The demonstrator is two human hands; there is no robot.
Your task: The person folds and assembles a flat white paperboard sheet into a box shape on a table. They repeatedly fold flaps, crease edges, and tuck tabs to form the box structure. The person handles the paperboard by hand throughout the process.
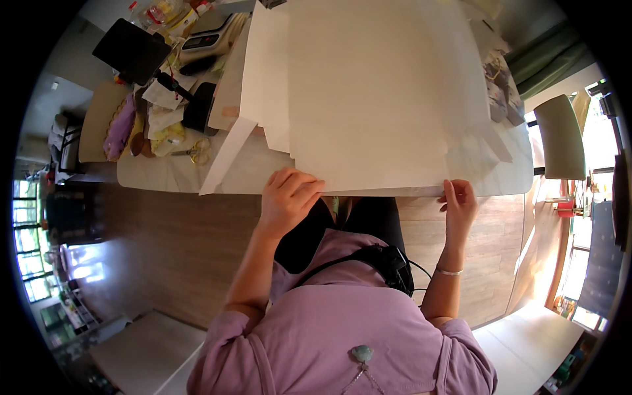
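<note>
A large white flat cardboard sheet (368, 99) with cut flaps along its sides lies over the table. Its near edge reaches the table's front edge. My left hand (288, 197) pinches that near edge toward its left end, fingers pressed together. At the near right corner, my right hand (460, 201) holds the edge between thumb and forefinger, the other fingers curled. One narrow flap (227, 158) slants out on the left side, past the table edge. Another flap (495, 145) sticks out on the right.
On the marble-patterned table (155, 172), the left side carries a black stand (135, 52), gold-handled scissors (197, 153), a purple item (120, 128) and a scale-like device (201, 42). Small boxes (503, 92) line the right. Beyond them stands a chair (561, 138).
</note>
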